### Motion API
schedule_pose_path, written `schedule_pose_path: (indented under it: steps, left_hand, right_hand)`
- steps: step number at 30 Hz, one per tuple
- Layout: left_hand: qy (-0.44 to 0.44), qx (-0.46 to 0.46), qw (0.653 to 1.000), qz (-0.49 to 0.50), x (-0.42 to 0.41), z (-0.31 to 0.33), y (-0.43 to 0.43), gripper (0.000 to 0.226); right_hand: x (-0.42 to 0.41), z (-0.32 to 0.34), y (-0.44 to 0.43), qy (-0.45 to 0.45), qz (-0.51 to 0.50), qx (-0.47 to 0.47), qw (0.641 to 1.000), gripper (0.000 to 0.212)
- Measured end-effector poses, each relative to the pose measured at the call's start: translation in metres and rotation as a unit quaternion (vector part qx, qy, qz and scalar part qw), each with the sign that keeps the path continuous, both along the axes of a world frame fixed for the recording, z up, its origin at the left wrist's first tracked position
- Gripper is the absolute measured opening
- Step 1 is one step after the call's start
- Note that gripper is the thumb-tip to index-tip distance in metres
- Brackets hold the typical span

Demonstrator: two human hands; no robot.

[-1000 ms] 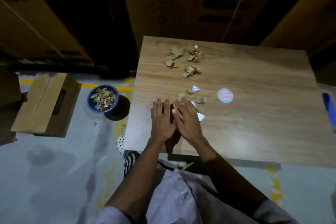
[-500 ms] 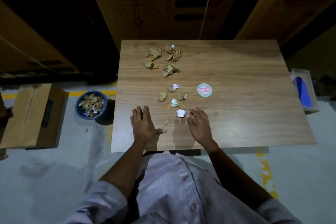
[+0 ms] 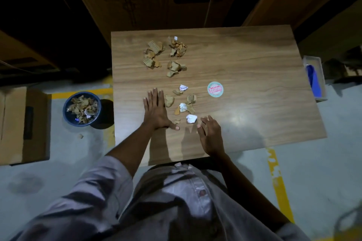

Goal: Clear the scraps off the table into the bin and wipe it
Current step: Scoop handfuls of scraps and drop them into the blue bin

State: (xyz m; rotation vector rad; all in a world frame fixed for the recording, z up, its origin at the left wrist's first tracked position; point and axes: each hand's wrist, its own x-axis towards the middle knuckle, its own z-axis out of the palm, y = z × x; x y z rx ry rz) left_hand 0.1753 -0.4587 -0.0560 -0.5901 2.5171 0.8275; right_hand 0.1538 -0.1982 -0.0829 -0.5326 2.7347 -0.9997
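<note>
A: Flanking the near scraps (image 3: pixel 184 106) on the bench (image 3: pixel 254 60), why?
B: To herd them together, I'd judge. The left grip (image 3: pixel 156 111) lies flat, the right grip (image 3: pixel 210 135) is spread loose; both hold nothing. The bin (image 3: pixel 64 111) sits on the floor, leftward.

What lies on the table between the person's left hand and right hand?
In the head view, a small brown scrap and a crumpled white paper lie between the left hand and right hand.
</note>
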Motion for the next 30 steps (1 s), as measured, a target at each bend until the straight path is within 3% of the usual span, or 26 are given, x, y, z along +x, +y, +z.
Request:
schedule_pose_path:
  steps: [3, 10, 14, 18, 22, 26, 30]
  left_hand:
    - [0.004, 0.005, 1.0, -0.028, -0.024, -0.001, -0.01, 0.181]
    - [0.004, 0.002, 0.997, 0.081, -0.081, 0.002, -0.019, 0.163]
    - [0.037, 0.033, 0.993, 0.104, -0.064, 0.005, -0.008, 0.158]
    - [0.113, 0.032, 0.982, 0.149, -0.02, 0.004, 0.016, 0.133]
    - [0.126, 0.027, 0.969, 0.209, 0.009, -0.005, 0.031, 0.114]
    - [0.13, 0.013, 0.974, 0.187, 0.012, -0.018, 0.036, 0.089]
    - [0.174, -0.03, 0.966, 0.186, 0.003, -0.012, 0.044, 0.066]
  right_hand:
    - [-0.003, 0.0, 0.011, -0.055, -0.028, 0.018, 0.998, 0.055]
    - [-0.022, 0.001, 0.013, 0.004, 0.001, 0.028, 1.0, 0.054]
    - [-0.04, 0.009, 0.003, 0.046, 0.077, 0.083, 0.993, 0.077]
    - [-0.038, 0.004, -0.021, 0.046, 0.09, 0.157, 0.983, 0.102]
    - [-0.042, -0.01, -0.053, 0.078, 0.102, 0.179, 0.975, 0.088]
    - [-0.059, -0.017, -0.094, 0.103, 0.11, 0.209, 0.966, 0.066]
    - [-0.105, -0.014, -0.141, 0.128, 0.11, 0.199, 0.965, 0.059]
